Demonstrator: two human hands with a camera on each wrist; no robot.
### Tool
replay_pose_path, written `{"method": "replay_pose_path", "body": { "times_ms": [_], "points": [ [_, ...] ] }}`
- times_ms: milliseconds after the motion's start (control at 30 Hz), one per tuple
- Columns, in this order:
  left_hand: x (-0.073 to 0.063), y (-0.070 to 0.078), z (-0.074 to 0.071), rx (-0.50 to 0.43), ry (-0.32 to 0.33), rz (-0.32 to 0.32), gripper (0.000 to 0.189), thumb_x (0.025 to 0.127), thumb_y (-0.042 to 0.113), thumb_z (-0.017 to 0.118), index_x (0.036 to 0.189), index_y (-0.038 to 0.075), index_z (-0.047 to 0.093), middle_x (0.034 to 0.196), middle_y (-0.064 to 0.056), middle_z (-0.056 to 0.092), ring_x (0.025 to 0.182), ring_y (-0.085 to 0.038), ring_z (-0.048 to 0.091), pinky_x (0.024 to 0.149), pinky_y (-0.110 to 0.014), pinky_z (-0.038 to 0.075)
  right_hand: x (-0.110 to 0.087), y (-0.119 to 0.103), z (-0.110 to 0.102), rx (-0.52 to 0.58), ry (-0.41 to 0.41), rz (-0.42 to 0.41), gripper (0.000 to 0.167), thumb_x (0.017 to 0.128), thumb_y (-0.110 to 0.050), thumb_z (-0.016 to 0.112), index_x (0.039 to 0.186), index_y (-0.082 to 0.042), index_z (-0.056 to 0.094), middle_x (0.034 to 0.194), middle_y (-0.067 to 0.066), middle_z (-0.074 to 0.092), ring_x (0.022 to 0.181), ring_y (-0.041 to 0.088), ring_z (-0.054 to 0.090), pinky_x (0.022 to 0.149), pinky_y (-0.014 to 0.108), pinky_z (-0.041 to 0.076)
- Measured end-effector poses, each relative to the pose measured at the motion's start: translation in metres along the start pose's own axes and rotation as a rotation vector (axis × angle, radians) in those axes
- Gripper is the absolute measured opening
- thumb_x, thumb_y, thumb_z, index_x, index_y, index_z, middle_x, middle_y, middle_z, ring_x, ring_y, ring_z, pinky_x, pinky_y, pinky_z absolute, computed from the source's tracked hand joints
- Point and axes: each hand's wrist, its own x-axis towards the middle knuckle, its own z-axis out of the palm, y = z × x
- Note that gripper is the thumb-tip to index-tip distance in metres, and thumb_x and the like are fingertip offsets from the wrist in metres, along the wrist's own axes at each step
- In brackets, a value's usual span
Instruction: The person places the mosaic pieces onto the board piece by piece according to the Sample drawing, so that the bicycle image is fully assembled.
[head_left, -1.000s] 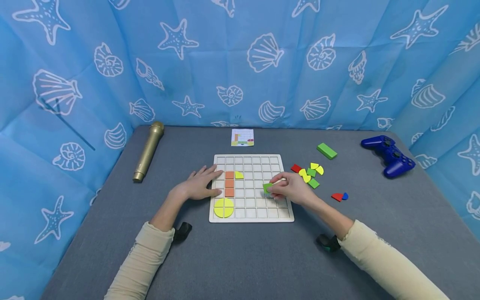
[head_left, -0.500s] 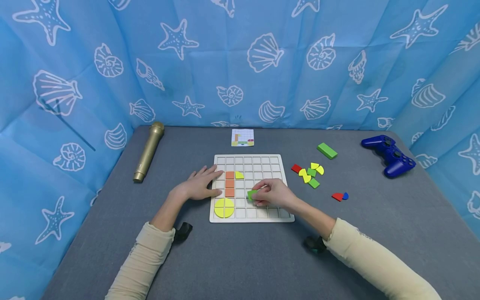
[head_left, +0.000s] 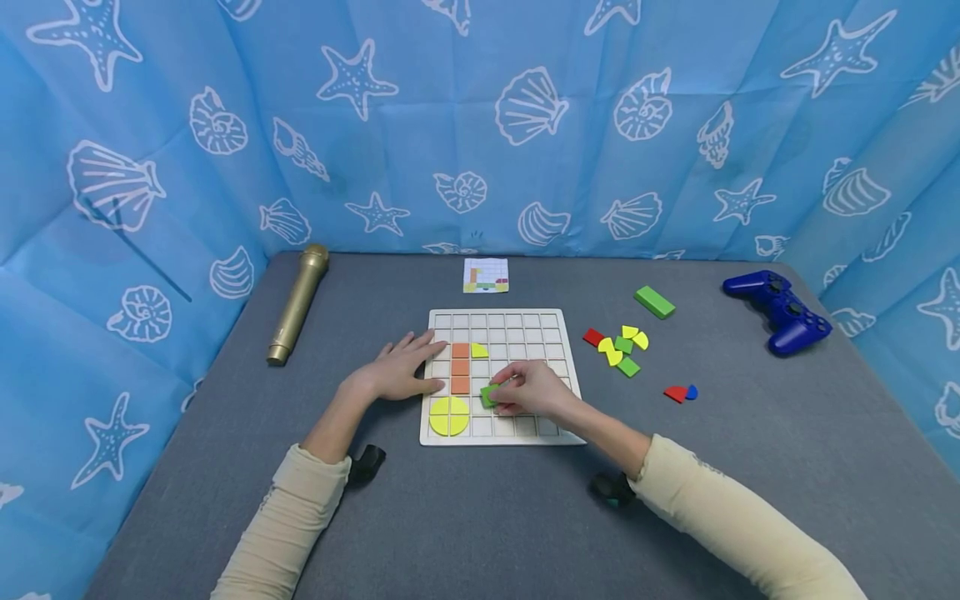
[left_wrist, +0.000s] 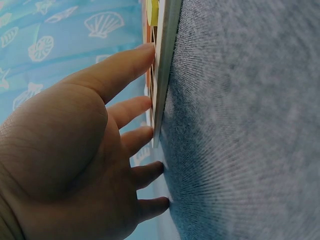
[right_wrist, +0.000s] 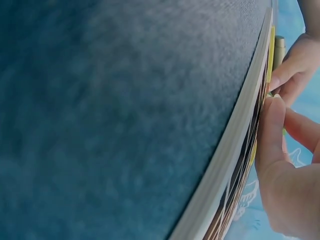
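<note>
A white grid board [head_left: 525, 321] lies on the table. On its left side sit several orange square tiles [head_left: 460, 367] in a column, a yellow quarter-circle tile [head_left: 478, 351] and a yellow circle [head_left: 449, 416] made of quarter pieces. My right hand [head_left: 534, 390] pinches a green square tile [head_left: 489, 395] over the board, right of the lowest orange tile. With fingers spread, my left hand [head_left: 397, 369] rests at the board's left edge; in the left wrist view its thumb and some fingertips [left_wrist: 146, 52] touch the rim. The right wrist view mostly hides the green tile behind my fingers.
Right of the board lie loose yellow, green and red pieces [head_left: 615, 358], a red and a blue piece [head_left: 675, 393], and a green block [head_left: 655, 302]. A printed pattern card [head_left: 485, 276] lies behind it. A gold microphone [head_left: 297, 304] and blue game controller [head_left: 777, 312] flank the table.
My right hand has moved left across the board with the green tile, from its right side to beside the orange column. My left hand stays in place.
</note>
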Motion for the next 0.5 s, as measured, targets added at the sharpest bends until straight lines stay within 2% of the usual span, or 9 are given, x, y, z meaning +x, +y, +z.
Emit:
{"method": "replay_pose_path", "body": {
  "times_ms": [200, 500],
  "points": [
    [-0.0002, 0.0006, -0.0005, -0.003, -0.001, -0.002, 0.071, 0.095, 0.041, 0.056, 0.153, 0.014, 0.025, 0.158, -0.013, 0.010, 0.142, -0.038, 0.003, 0.110, -0.058, 0.003, -0.0001, -0.0018, 0.0043, -0.049, 0.006, -0.009, 0.015, 0.087, -0.005, 0.069, 0.100, 0.003, 0.066, 0.077, 0.011, 0.068, 0.065, 0.018, 0.068, 0.062, 0.029, 0.056],
    [-0.0002, -0.0003, -0.0006, -0.002, -0.002, 0.001, 0.071, 0.095, 0.041, 0.056, 0.153, 0.014, 0.024, 0.158, -0.012, 0.010, 0.142, -0.038, 0.003, 0.110, -0.058, 0.003, -0.0028, 0.0001, 0.0034, -0.236, 0.012, -0.079, 0.013, 0.087, -0.012, 0.070, 0.095, -0.002, 0.071, 0.071, 0.005, 0.067, 0.060, 0.016, 0.063, 0.057, 0.029, 0.054]
  ]
}}
